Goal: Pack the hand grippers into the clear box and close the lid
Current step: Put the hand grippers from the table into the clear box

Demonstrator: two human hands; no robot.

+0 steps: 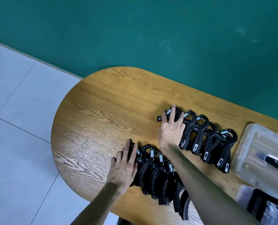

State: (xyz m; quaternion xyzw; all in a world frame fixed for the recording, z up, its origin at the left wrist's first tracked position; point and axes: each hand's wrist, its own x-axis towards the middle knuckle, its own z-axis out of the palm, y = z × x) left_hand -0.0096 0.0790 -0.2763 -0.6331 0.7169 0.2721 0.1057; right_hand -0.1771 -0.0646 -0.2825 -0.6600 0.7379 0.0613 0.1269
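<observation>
Two rows of black hand grippers with steel springs lie on the wooden table (102, 111). The far row (204, 140) has several side by side; the near row (157, 174) overlaps toward the front edge. My right hand (171, 129) rests flat, fingers spread, on the leftmost gripper of the far row. My left hand (124, 166) lies flat on the leftmost gripper of the near row. Neither hand is closed around anything. A clear lid (263, 153) with a black handle lies at the right, and the clear box (261, 207) at the bottom right holds dark items.
The table's rounded left end borders grey floor tiles (18, 127). A green wall (135, 33) runs behind the table. The box and lid are blurred at the frame's right edge.
</observation>
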